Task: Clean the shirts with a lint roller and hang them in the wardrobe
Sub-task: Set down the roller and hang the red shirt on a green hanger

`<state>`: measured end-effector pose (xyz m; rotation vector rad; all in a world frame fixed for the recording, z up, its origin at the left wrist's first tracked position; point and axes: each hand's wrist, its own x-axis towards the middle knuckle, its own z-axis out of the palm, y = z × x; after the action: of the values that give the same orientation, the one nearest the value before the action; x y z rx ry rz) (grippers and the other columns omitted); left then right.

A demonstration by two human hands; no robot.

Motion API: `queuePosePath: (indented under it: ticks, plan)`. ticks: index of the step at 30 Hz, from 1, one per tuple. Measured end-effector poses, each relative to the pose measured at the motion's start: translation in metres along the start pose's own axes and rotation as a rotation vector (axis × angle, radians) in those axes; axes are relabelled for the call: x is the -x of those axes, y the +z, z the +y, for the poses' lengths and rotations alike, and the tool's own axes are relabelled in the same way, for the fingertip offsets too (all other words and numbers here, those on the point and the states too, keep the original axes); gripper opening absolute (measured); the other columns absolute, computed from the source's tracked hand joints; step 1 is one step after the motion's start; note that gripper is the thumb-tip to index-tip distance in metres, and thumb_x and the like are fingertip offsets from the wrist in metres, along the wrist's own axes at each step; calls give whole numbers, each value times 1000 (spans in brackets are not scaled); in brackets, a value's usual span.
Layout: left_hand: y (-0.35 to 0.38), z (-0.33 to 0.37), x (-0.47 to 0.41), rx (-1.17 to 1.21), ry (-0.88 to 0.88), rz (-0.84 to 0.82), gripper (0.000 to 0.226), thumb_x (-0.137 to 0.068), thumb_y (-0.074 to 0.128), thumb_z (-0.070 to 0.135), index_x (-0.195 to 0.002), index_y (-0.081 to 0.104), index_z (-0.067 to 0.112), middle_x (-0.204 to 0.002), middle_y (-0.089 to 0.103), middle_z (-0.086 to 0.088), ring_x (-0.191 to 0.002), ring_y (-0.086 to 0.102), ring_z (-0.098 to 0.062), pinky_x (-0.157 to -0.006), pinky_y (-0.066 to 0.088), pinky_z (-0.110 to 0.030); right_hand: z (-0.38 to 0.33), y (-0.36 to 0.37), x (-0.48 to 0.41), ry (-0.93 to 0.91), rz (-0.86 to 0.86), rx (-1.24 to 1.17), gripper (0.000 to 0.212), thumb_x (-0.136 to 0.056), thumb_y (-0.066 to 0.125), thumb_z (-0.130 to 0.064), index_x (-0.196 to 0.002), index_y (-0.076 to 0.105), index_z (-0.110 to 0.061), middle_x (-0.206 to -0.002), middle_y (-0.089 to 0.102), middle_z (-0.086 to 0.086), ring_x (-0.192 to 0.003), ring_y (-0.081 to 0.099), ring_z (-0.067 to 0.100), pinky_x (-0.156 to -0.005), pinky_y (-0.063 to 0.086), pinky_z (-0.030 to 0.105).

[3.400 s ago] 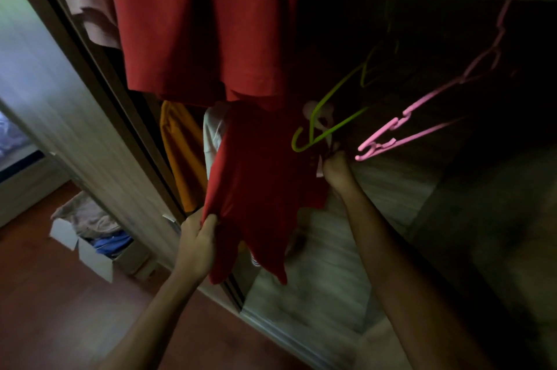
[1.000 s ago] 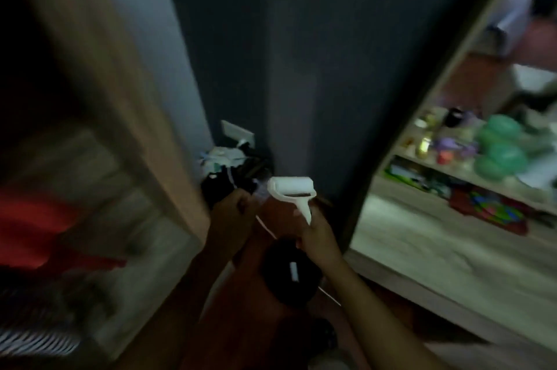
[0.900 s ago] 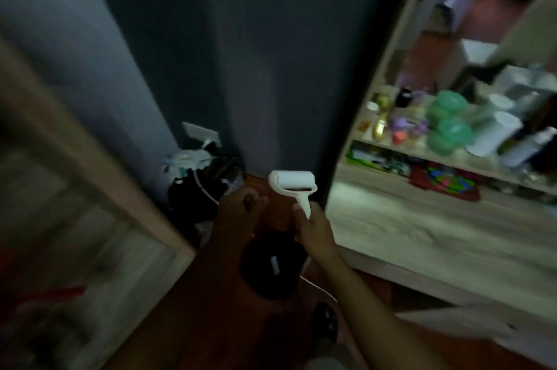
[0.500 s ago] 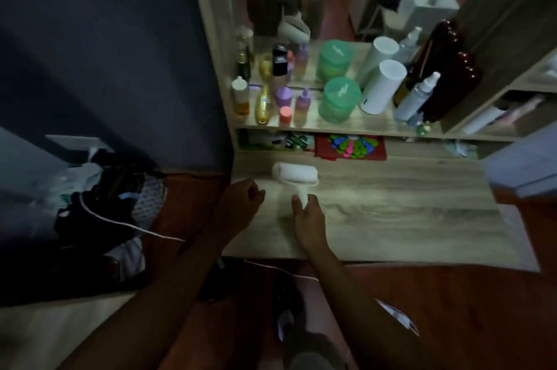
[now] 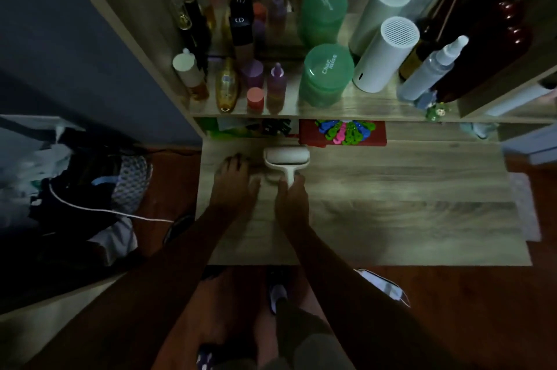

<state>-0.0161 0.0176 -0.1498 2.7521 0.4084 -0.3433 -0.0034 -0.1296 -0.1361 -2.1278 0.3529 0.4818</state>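
A white lint roller (image 5: pixel 287 159) lies with its head on the wooden desk (image 5: pixel 407 203), close to the shelf edge. My right hand (image 5: pixel 291 203) grips its short handle from below. My left hand (image 5: pixel 234 185) rests on the desk just left of the roller, fingers loosely bent, holding nothing. No shirt and no wardrobe is in view.
A shelf (image 5: pixel 331 111) behind the desk carries several bottles, two green jars (image 5: pixel 327 74) and white cylinders (image 5: pixel 385 53). A red box of coloured clips (image 5: pixel 343 133) sits under it. A heap of clothes and a white cable (image 5: pixel 99 210) lie on the floor at left.
I have turned from the wardrobe and red shirt to the desk. The roller, held in the air a second ago, now lies on the desk surface. My left hand has come down beside it.
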Motion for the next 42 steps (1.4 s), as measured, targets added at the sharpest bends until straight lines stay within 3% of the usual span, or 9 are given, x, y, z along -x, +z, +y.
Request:
queuePosePath:
  ticks: [10,17,20,24,27,31,35,38,42]
  plan:
    - [25,-9,8,-31,14,-57,69,-96,41,51,-156,26,19,-166,15,-11,-152,12,-33,-118,21,-58,13,2,-13,-129,25,89,40,-89,63,-18,-123,54,1,-121,54,18,-112,54,33,-97,47,45]
    - [24,-6,6,-18,3,-78,70,-99,39,50,-158,18,19,-167,5,-8,-154,0,-29,-121,11,-57,15,-15,-26,-184,-35,207,34,-87,66,-25,-113,59,-3,-113,56,15,-107,52,28,-86,37,25]
    - [22,-6,9,-16,-9,-92,73,-97,41,51,-158,17,18,-167,5,-9,-154,1,-29,-121,12,-56,16,-21,-20,-238,-2,233,34,-86,64,-32,-108,60,-7,-106,58,11,-102,53,26,-78,27,19]
    - [4,-11,17,-7,0,-80,79,-90,37,56,-155,27,12,-164,20,-14,-152,15,-32,-116,24,-59,-1,-30,-2,-366,90,224,37,-88,62,-30,-116,57,-8,-111,56,11,-107,50,28,-91,40,32]
    - [-29,-29,36,53,-11,75,75,-92,43,56,-153,34,13,-160,31,-14,-148,28,-32,-114,29,-59,-34,-30,21,-508,36,118,40,-90,62,-23,-127,54,-9,-124,54,11,-117,49,25,-99,42,36]
    - [-106,-67,92,104,-77,260,64,-96,34,56,-147,40,19,-154,39,-11,-142,35,-32,-117,31,-48,-101,-3,66,-721,-125,134,53,-93,45,-39,-129,56,-1,-134,54,18,-128,48,33,-108,38,44]
    - [-197,-130,186,89,-102,580,65,-96,51,44,-148,41,7,-152,40,-20,-140,38,-36,-114,36,-50,-199,35,163,-1033,-257,18,36,-96,49,-28,-124,59,-7,-125,60,13,-118,55,27,-104,41,34]
    - [-285,-176,291,11,-222,794,64,-98,52,45,-149,41,10,-154,40,-14,-141,38,-28,-115,35,-44,-268,62,273,-1239,-423,-93,25,-100,52,-19,-123,60,-13,-122,60,3,-113,54,10,-99,38,11]
    - [-385,-224,456,-139,-384,1061,62,-97,48,49,-147,44,12,-148,48,-11,-134,46,-28,-109,41,-43,-346,97,428,-1545,-625,-244,22,-98,55,-17,-118,62,-10,-116,60,2,-106,60,13,-95,50,32]
